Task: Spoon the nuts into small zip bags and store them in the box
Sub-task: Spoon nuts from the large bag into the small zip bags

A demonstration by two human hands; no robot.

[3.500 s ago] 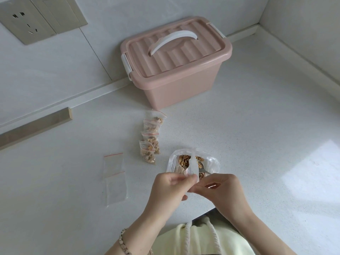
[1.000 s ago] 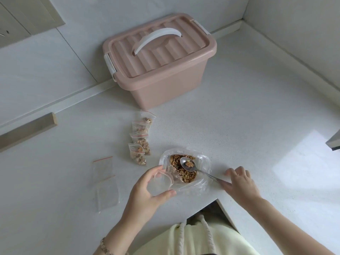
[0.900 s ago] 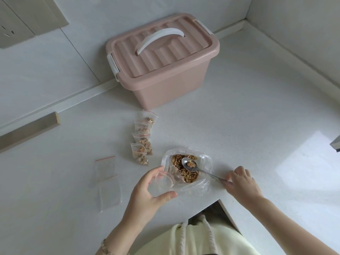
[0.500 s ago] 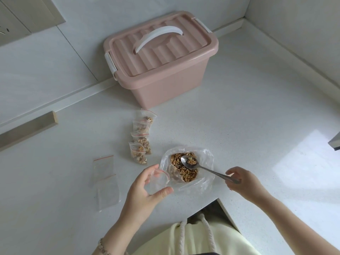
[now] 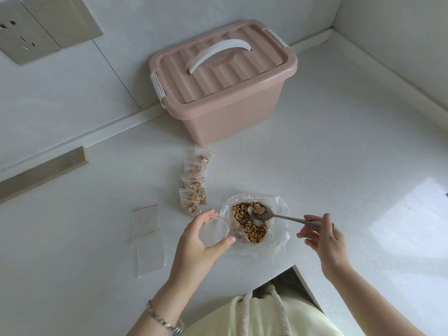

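Two hands work: the left hand (image 5: 196,248) curls round an empty zip bag (image 5: 214,230), mouth held open; the right hand (image 5: 324,238) pinches a spoon (image 5: 278,215) loaded with nuts (image 5: 259,210) over the nut pouch (image 5: 278,241) between them. Filled bags (image 5: 194,187) and the lidded box (image 5: 223,93) lie beyond the left hand.

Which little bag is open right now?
The empty bag the left hand holds, its red-edged mouth spread round. The four filled bags and the two empty ones lie flat on the counter.
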